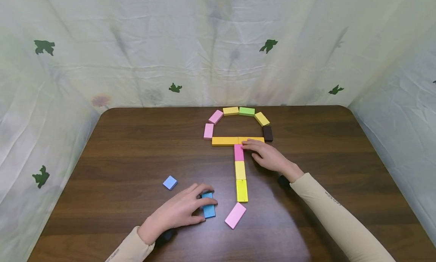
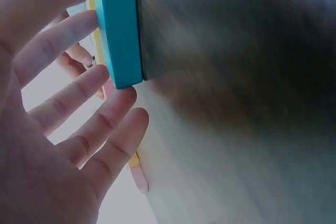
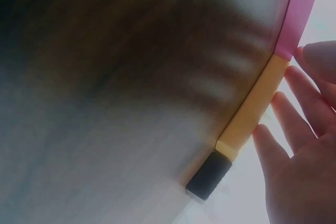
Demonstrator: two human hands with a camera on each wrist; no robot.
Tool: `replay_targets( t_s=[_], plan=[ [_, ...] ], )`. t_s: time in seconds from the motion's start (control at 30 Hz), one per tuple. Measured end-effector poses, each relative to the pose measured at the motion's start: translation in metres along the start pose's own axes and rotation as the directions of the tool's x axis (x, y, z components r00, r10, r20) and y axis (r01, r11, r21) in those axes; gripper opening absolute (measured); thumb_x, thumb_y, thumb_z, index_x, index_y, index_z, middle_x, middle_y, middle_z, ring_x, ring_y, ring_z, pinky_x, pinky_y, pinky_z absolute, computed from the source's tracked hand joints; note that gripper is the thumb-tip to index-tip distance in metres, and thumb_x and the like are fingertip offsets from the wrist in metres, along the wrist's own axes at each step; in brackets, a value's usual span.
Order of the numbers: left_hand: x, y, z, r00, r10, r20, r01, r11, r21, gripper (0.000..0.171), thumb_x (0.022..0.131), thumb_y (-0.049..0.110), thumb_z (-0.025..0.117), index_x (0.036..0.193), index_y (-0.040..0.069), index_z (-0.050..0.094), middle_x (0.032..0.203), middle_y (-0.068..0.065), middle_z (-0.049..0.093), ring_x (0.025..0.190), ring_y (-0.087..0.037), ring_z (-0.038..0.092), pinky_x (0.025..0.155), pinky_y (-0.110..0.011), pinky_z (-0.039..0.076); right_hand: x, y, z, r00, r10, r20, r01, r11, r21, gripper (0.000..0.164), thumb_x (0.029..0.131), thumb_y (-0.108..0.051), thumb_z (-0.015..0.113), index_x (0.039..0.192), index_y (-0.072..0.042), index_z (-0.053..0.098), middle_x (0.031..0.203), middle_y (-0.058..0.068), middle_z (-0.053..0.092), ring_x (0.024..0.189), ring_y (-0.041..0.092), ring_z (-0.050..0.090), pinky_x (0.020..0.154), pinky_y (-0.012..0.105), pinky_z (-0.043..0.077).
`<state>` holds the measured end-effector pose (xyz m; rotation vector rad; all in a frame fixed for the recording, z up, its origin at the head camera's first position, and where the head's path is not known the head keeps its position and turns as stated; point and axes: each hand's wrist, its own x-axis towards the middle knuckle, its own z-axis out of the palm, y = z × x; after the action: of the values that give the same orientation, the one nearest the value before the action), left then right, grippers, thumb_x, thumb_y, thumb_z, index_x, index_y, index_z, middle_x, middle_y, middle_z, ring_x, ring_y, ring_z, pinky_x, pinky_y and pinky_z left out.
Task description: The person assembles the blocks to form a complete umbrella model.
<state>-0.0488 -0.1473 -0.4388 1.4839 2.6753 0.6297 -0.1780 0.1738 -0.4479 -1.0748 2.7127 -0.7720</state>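
Note:
My left hand (image 1: 180, 207) is around a blue block (image 1: 209, 211) on the table, thumb at its near end and fingers at the far end and over its top. In the left wrist view the blue block (image 2: 122, 30) stands between the thumb and the fingertips. My right hand (image 1: 269, 156) reaches to the right-hand orange block (image 1: 253, 139), its extended fingertips touching that block's near side. The right wrist view shows the orange block (image 3: 260, 98) between a pink block (image 3: 296, 22) and a black block (image 3: 209, 176).
A column of pink, yellow and bright yellow blocks (image 1: 242, 191) runs toward me from the left orange block (image 1: 225, 141). An arch of several blocks, including a green one (image 1: 246, 111), curves behind. A light pink block (image 1: 235, 215) and a small blue square (image 1: 170, 182) lie apart.

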Motion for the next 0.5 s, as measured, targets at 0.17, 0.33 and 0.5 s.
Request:
replay_targets(
  t_s=[0.17,0.33,0.5],
  plan=[
    [0.002,0.006,0.004,1.0,0.012,0.011,-0.012,1.0,-0.006,0.038,0.078,0.027,0.077,0.114,0.022,0.065,0.126,-0.003,0.05,0.105,-0.019,0.048,0.086,-0.034,0.045,0.0,0.0,0.0,1.0,0.017,0.009,-0.017,1.0,-0.007,0.043,0.092,0.001,0.055,0.135,-0.007,0.056,0.142,0.01,0.047,0.134,0.026,0.038,0.108,0.044,0.031],
    [0.004,0.012,0.008,0.998,-0.007,0.061,0.008,0.999,-0.031,0.032,0.08,0.031,0.077,0.109,0.023,0.066,0.121,0.001,0.051,0.111,-0.018,0.043,0.091,-0.036,0.042,-0.001,-0.001,0.0,0.999,0.033,0.014,-0.033,0.999,0.002,0.044,0.092,0.0,0.055,0.135,-0.008,0.055,0.143,0.009,0.047,0.134,0.025,0.038,0.108,0.043,0.03],
    [0.005,0.016,0.011,0.997,-0.001,0.076,0.004,1.0,-0.03,0.028,0.08,0.032,0.078,0.104,0.024,0.066,0.111,0.005,0.05,0.106,-0.016,0.042,0.089,-0.032,0.043,-0.001,-0.002,0.0,1.0,0.021,0.006,-0.021,1.0,0.0,0.043,0.092,0.001,0.055,0.134,-0.006,0.056,0.142,0.01,0.048,0.134,0.027,0.039,0.107,0.045,0.031]
  ],
)
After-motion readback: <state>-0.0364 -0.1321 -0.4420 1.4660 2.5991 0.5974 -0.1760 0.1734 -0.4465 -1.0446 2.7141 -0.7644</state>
